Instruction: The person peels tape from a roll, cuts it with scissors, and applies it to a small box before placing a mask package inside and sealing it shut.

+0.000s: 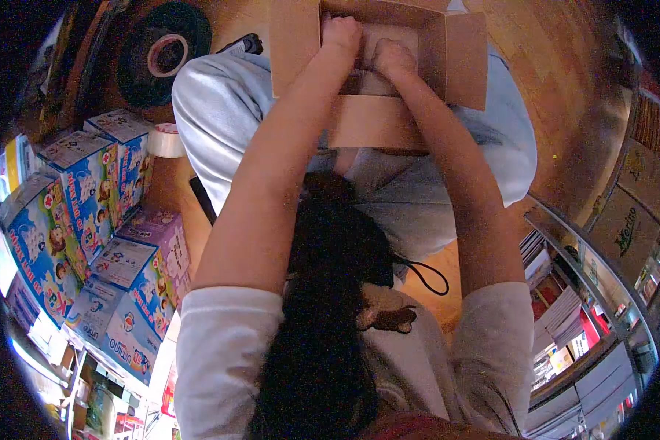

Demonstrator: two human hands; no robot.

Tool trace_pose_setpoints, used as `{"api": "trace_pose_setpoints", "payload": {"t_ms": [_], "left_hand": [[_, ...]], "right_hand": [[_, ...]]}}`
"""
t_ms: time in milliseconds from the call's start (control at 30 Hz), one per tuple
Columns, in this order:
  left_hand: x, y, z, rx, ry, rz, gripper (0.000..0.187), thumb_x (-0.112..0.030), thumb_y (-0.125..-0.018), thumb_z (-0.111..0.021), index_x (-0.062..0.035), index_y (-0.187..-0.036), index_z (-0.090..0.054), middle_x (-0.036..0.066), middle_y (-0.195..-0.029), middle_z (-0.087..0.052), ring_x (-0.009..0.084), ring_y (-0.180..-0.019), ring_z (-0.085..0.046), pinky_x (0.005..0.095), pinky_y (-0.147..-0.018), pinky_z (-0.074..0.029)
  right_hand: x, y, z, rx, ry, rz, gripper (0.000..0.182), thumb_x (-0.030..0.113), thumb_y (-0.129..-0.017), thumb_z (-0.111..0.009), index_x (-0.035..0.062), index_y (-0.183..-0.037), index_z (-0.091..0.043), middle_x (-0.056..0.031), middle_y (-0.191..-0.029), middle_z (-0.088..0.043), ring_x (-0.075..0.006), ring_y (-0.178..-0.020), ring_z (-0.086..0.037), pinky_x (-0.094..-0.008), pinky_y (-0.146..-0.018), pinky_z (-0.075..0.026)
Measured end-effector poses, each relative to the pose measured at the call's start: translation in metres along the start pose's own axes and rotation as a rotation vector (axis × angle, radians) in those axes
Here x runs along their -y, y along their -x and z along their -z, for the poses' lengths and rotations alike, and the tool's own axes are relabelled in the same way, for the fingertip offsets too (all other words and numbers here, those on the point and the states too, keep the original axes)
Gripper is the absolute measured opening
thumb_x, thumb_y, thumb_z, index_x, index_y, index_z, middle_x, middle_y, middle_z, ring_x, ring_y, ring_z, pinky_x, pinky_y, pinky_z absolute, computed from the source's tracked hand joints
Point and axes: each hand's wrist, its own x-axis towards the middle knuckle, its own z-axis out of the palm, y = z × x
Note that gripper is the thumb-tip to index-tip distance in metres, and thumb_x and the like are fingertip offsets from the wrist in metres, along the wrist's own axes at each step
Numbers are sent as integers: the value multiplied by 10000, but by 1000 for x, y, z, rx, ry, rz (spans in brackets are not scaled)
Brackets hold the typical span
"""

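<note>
An open cardboard box (466,62) rests between my bent knees, its flaps folded outward. Inside it, both of my hands reach down toward the bottom. My left hand (342,33) is curled closed near the box's left inner wall. Close to its right, my right hand (394,56) is also curled, with the knuckles up. A brown cardboard surface (378,38) shows between and behind the hands. My fingertips are hidden, so anything they grip cannot be made out. The near flap (378,121) hangs below my wrists.
Printed blue boxes (88,198) are stacked on the left, with a tape roll (167,141) beside them. Another tape roll (167,55) lies on a dark round object (191,22). A black object (249,44) sits by my left knee. Shelving (601,257) and cartons (627,227) line the right.
</note>
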Motion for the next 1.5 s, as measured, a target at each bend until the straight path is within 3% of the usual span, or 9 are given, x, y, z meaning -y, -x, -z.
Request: {"api": "trace_pose_setpoints", "payload": {"t_ms": [100,300,400,600,800,900,1000,1233,1500], "left_hand": [[3,5,-1,-56,-1,-80,169,-165,-745,-549,-76,-840,-657,141,-886,-630,289,-830,-618,404,-722,-491],[7,0,-8,-64,-50,-106,202,-198,-756,-536,-83,-874,-653,142,-915,-624,297,-839,-614,410,-760,-480],[14,-9,-7,113,21,-153,236,-232,-774,-522,-96,-922,-645,132,-969,-613,295,-885,-597,437,-825,-441],[-1,-2,-11,140,-209,-56,371,-311,-788,-540,-104,-1094,-578,50,-1143,-555,246,-1146,-438,453,-987,-239],[-4,3,-2,242,-302,-104,387,-320,-822,-490,-136,-1160,-532,34,-1203,-512,242,-1166,-412,479,-990,-205],[-5,5,-6,144,-366,-113,363,-322,-823,-497,-150,-1138,-553,30,-1193,-521,232,-1155,-432,455,-989,-225],[-5,0,2,311,-357,-179,331,-309,-837,-475,-144,-1105,-580,34,-1171,-539,215,-1129,-465,424,-945,-310],[4,-16,-21,239,-154,-85,291,-248,-848,-441,-153,-1067,-606,41,-1118,-572,190,-1045,-538,392,-809,-423],[6,-15,-16,231,-257,-179,294,-263,-840,-442,-163,-1058,-611,22,-1107,-580,197,-1004,-564,398,-814,-421]], "right_hand": [[-1,-6,-6,23,-45,-63,333,281,-742,-532,30,-939,-626,-196,-1022,-578,-339,-963,-557,-414,-812,-447],[3,2,9,6,-81,-66,478,451,-746,-512,33,-945,-631,-187,-1014,-585,-331,-952,-565,-400,-819,-442],[-18,-23,-7,189,-139,53,562,535,-723,-509,33,-941,-632,-189,-1003,-588,-323,-931,-574,-399,-807,-450],[3,-5,-3,-6,7,31,534,504,-692,-579,23,-920,-629,-184,-954,-604,-315,-899,-585,-389,-777,-469],[-3,-8,5,102,71,121,437,359,-668,-646,29,-951,-609,-178,-1014,-585,-327,-912,-580,-416,-770,-474],[0,-7,-7,-28,184,141,329,241,-697,-624,22,-941,-606,-163,-994,-595,-324,-918,-580,-424,-758,-477],[8,1,3,-18,94,95,253,156,-720,-578,21,-932,-608,-165,-973,-599,-320,-912,-581,-416,-756,-478],[-33,-52,-43,40,188,307,225,124,-692,-562,34,-891,-616,-178,-950,-598,-327,-909,-574,-404,-753,-478],[9,2,41,47,66,334,263,128,-663,-578,34,-905,-618,-175,-903,-610,-309,-826,-600,-382,-716,-483]]}}
